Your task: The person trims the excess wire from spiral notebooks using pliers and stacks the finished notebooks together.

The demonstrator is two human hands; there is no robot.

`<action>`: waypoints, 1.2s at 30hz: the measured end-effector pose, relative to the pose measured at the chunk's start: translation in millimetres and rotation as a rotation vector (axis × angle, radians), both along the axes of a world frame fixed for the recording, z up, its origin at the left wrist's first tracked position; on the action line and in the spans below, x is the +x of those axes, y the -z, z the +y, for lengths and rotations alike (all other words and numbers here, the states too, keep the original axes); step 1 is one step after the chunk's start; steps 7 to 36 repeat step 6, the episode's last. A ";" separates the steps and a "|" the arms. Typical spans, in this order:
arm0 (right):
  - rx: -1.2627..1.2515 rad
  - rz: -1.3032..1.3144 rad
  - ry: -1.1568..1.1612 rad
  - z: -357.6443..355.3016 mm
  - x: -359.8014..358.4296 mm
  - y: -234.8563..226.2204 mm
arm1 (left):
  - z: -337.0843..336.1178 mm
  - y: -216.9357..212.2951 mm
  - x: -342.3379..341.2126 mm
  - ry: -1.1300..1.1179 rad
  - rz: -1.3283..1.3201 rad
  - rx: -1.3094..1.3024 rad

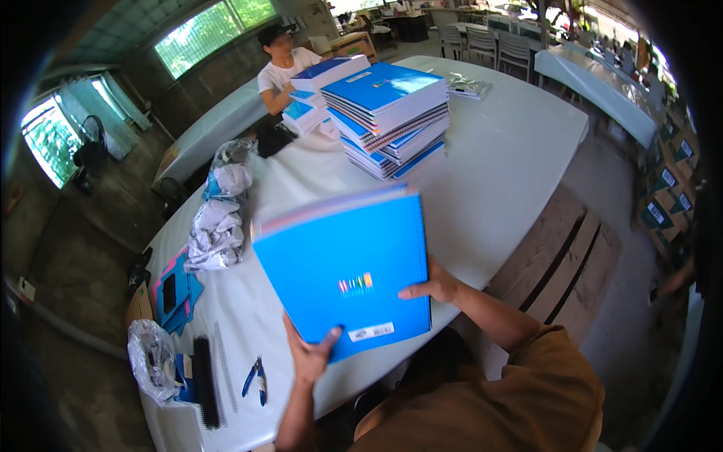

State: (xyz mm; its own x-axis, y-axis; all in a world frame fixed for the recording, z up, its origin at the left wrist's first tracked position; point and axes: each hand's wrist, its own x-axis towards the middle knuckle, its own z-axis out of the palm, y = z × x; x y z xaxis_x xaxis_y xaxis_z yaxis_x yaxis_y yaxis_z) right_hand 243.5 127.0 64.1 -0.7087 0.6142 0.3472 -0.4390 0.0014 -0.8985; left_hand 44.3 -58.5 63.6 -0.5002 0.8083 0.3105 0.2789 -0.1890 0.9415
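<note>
A blue-covered notebook [339, 256], thick with pages, is held up over the near part of the white table. My left hand [309, 350] grips its lower left edge, the thumb lying on the cover. At its right edge my right hand [433, 286] closes round the side, thumb on the front. The far top edge is blurred, with pages showing behind the cover. Beyond it stands a tall stack of blue spiral notebooks [388, 113]. Blue-handled pliers [256, 380] lie on the table left of my left hand.
Black binding coils [205, 384] and a clear plastic bag [153, 361] lie at the near left. A dark phone [169, 291] rests on blue sheets [187, 307]. Crumpled plastic bags [217, 233] line the table's left side. Across the table [512, 113], a person [280, 71] sits behind more stacked notebooks.
</note>
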 end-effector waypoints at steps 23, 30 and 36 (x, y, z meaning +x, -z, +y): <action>-0.326 0.437 0.222 58.4 -61.6 -163.8 | 119.9 -248.3 -80.9 -0.296 1.010 0.345; -0.326 0.437 0.222 58.4 -61.6 -163.8 | 119.9 -248.3 -80.9 -0.296 1.010 0.345; -0.326 0.437 0.222 58.4 -61.6 -163.8 | 119.9 -248.3 -80.9 -0.296 1.010 0.345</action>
